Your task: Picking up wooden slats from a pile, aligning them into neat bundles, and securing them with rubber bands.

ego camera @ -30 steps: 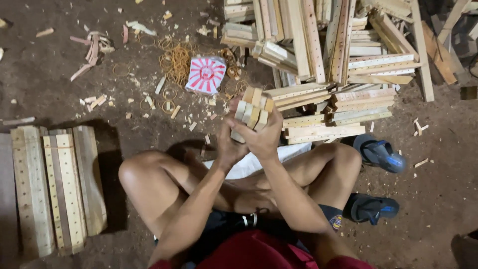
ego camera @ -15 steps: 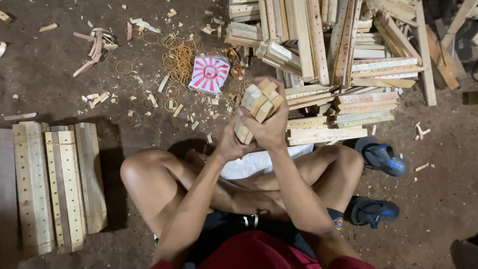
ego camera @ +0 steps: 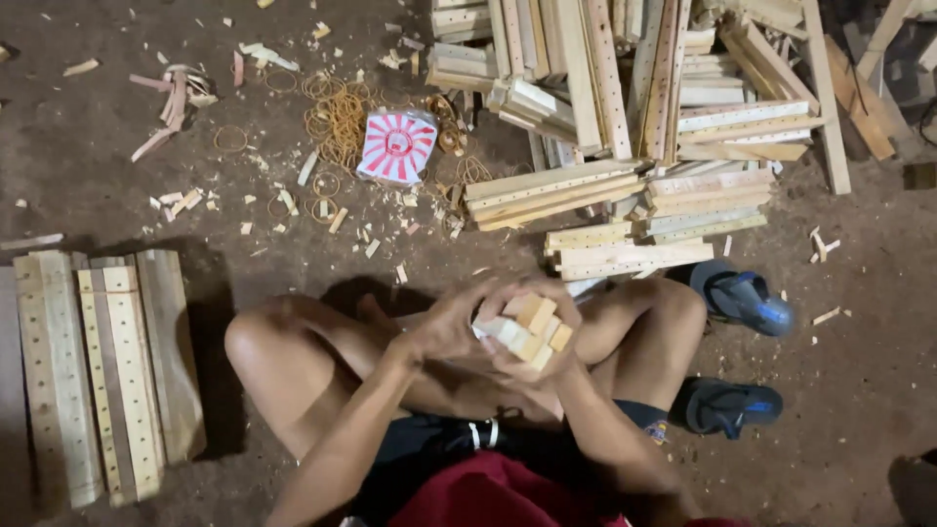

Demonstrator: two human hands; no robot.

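Sitting cross-legged on the dirt floor (ego camera: 146, 127), the person holds a bundle of short wooden sticks (ego camera: 524, 330) over the lap, between the knees. The left hand (ego camera: 447, 327) is closed around the near side of the bundle, and the right hand (ego camera: 532, 337) wraps it from the other side, so the cut ends show between the fingers. These sticks look light and stiff, with square dry faces that I think do not slip easily, but loose pieces can slide out of the middle; a firm hold around the whole bundle seems best. Just in front lies a big pile of long wooden slats (ego camera: 625, 146), near the right knee. Rubber bands (ego camera: 337, 117) and a red-and-white packet (ego camera: 397, 146) lie further ahead. A stack of boards (ego camera: 98, 371) rests well apart on the left, and two blue sandals (ego camera: 737, 351) on the right. Open ground stays mostly at the front left.
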